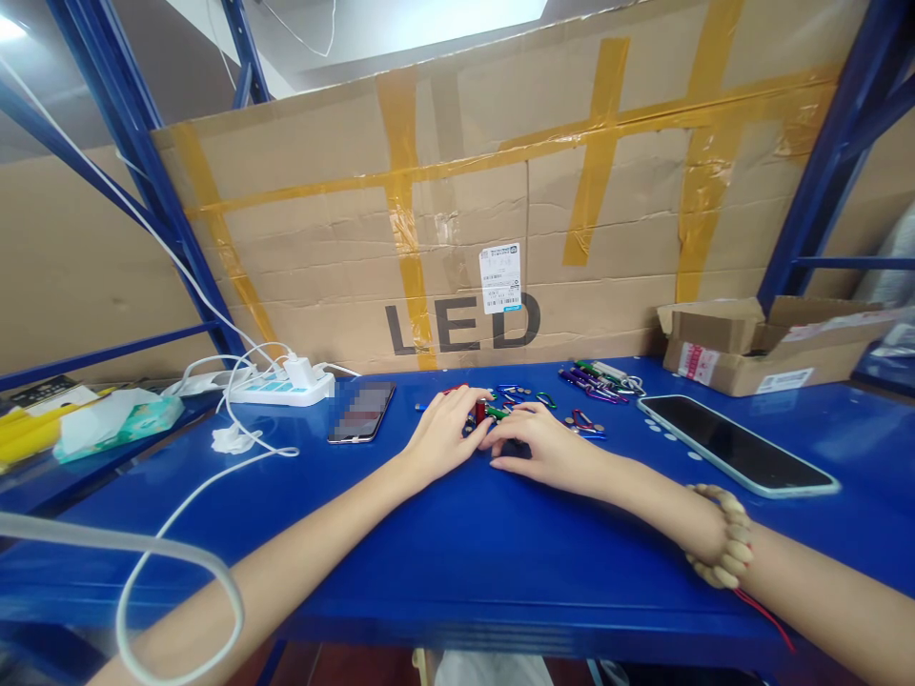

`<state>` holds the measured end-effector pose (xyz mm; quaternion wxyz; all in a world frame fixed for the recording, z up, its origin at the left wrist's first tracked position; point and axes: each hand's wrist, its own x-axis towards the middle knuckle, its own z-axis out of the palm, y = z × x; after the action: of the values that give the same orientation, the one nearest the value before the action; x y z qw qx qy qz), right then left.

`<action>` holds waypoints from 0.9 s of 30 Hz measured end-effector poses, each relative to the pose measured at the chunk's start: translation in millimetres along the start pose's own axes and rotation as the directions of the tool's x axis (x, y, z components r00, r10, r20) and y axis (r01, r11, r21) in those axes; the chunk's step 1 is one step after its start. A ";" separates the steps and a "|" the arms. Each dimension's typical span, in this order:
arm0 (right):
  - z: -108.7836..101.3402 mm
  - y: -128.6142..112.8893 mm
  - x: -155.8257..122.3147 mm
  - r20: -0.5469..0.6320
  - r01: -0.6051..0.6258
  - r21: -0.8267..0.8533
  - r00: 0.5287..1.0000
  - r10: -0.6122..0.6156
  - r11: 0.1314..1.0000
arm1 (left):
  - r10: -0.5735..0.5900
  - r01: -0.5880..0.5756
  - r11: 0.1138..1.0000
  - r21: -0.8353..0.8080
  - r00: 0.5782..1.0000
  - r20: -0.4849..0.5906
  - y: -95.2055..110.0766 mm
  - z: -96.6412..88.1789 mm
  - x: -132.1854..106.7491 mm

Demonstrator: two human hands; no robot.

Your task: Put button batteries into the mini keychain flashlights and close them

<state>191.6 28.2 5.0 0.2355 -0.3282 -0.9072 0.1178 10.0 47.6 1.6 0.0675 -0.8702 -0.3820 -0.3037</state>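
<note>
Over a cluster of small parts at the middle of the blue table, my left hand point(444, 433) is bent, with a short red metal cylinder point(480, 412) between its fingers and thumb. My right hand point(547, 446) is close on the right, its fingers curved and apart, the tips at my left thumb. No object shows clearly in it. Green and blue metal pieces lie partly hidden under both hands. Just beyond are small carabiners, among them a green one point(546, 400) and a red one point(582, 419), with small round discs.
A pile of purple and green metal pieces point(597, 381) lies at the back right. Phones lie at left point(363, 412) and right point(736, 446). An open cardboard box point(758, 353) stands behind. A power strip point(286, 383) and white cable point(182, 510) occupy the left side; cardboard point(321, 267) walls the back.
</note>
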 end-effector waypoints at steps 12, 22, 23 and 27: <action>0.8 -3.5 -0.3 -0.010 0.033 -0.027 0.999 -0.034 0.999 | -0.014 0.014 1.000 -0.017 1.000 0.003 0.7 0.7 -0.5; 0.0 -1.7 1.1 0.015 0.031 -0.051 0.999 -0.030 0.998 | -0.032 0.032 0.999 -0.032 0.999 0.012 3.6 -2.1 -0.1; 0.2 -1.3 1.1 0.015 0.031 -0.053 0.999 -0.030 0.998 | -0.032 0.033 0.999 -0.033 0.999 0.014 3.4 -2.0 -0.2; 0.6 -1.0 0.6 0.009 0.019 -0.066 1.000 -0.019 0.998 | -0.032 0.032 0.999 -0.033 0.999 0.014 2.9 -1.7 -0.2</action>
<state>190.3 27.8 5.1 0.2222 -0.3265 -0.9146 0.0870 11.1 44.8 3.1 0.0456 -0.8671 -0.3911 -0.3052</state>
